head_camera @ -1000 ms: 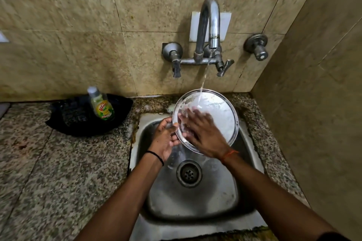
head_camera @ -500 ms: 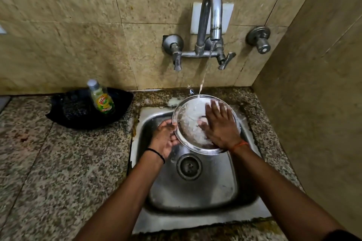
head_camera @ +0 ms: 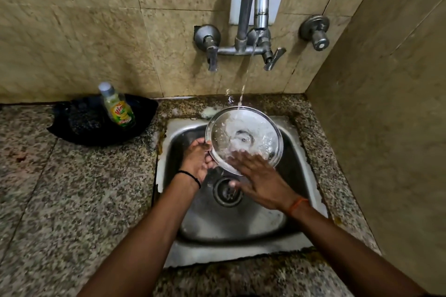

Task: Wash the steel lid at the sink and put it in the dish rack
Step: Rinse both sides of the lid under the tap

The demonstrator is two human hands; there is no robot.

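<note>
A round steel lid (head_camera: pixel 243 135) is held tilted over the steel sink (head_camera: pixel 253 222), its inner face toward me, wet and streaked with foam. Water from the tap (head_camera: pixel 255 2) runs in a thin stream onto the lid's upper rim. My left hand (head_camera: pixel 198 159) grips the lid's left edge. My right hand (head_camera: pixel 258 178) is open with fingers spread, its fingertips lying on the lid's lower part. No dish rack is in view.
A dish soap bottle (head_camera: pixel 117 106) stands in a black tray (head_camera: pixel 79 125) on the granite counter (head_camera: pixel 60 200), left of the sink. Tap handles (head_camera: pixel 211 55) and a valve (head_camera: pixel 316 32) stick out from the tiled wall. A wall closes the right side.
My right hand slid from the lid's left part across to its right, then down to the lower edge. Much of the foam has been rinsed off. The lid is lower in view.
</note>
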